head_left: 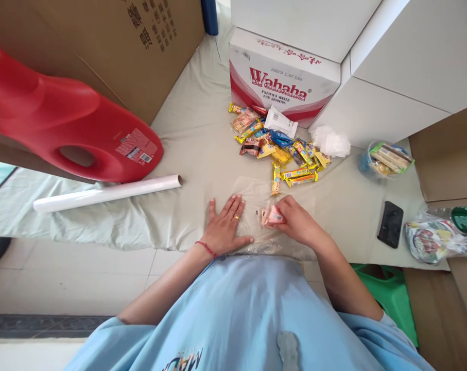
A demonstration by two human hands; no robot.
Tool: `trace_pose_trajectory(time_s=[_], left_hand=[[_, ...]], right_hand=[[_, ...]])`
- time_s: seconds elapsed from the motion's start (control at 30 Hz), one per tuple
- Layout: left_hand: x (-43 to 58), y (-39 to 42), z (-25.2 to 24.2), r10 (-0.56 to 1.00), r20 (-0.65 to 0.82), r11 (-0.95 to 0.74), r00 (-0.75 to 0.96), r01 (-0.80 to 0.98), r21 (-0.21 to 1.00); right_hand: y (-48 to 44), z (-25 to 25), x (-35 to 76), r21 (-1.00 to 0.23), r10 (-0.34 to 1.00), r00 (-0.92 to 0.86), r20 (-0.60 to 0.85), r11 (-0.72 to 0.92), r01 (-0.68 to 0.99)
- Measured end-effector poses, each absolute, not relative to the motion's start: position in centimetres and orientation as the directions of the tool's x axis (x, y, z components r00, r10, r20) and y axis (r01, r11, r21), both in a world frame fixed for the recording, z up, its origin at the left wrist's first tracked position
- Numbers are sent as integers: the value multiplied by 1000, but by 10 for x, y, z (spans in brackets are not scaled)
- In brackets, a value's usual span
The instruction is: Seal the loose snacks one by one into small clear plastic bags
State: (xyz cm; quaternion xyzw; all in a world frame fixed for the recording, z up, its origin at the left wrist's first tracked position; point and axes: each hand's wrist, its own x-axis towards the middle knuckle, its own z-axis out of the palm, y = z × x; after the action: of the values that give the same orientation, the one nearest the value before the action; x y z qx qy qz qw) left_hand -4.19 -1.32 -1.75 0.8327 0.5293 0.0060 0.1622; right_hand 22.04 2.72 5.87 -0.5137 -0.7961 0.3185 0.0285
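Observation:
My left hand point(226, 226) lies flat with its fingers spread, pressing the left side of a clear plastic bag or sheet point(252, 190) on the cloth-covered surface. In my right hand point(297, 219) is a small pink wrapped snack packet point(274, 216), pinched between thumb and fingers over the clear plastic. A few tiny dark and pinkish marks show beside the packet; I cannot make out what they are. Beyond both hands sits a pile of wrapped snacks point(281, 157), mostly yellow, with brown, blue and white packets among them.
A white and red water carton point(283, 82) stands behind the pile. To the left are a large red jug point(109, 139) and a white roll point(107, 194). On the right lie a round clear tub point(385, 159) of snacks, a black phone point(390, 224) and a plastic bag point(426, 239).

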Motion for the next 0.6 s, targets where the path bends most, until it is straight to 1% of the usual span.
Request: trace_pose_trajectory(time_s=[0.1,0.27,0.37,0.47,0.6], left_hand=[[-42,-13,-18,886,-154,-390,438,882,265],[-42,-13,-18,884,-161,-388,439,881,271],[-42,-13,-18,886,-161,-383,435,882,275],[-41,-14,-18,887,-155,-385,435,882,274],[-41,-14,-18,887,-148,-389,438,880,271]], right_hand=[[18,50,205,-456,807,-506,-305,343,822],[6,40,199,-320,828,-474,-301,380,868],[6,46,206,-246,821,-457,-343,391,887],[10,59,213,-224,834,-404,-377,341,913],[17,72,206,-239,852,-383,-356,313,919]])
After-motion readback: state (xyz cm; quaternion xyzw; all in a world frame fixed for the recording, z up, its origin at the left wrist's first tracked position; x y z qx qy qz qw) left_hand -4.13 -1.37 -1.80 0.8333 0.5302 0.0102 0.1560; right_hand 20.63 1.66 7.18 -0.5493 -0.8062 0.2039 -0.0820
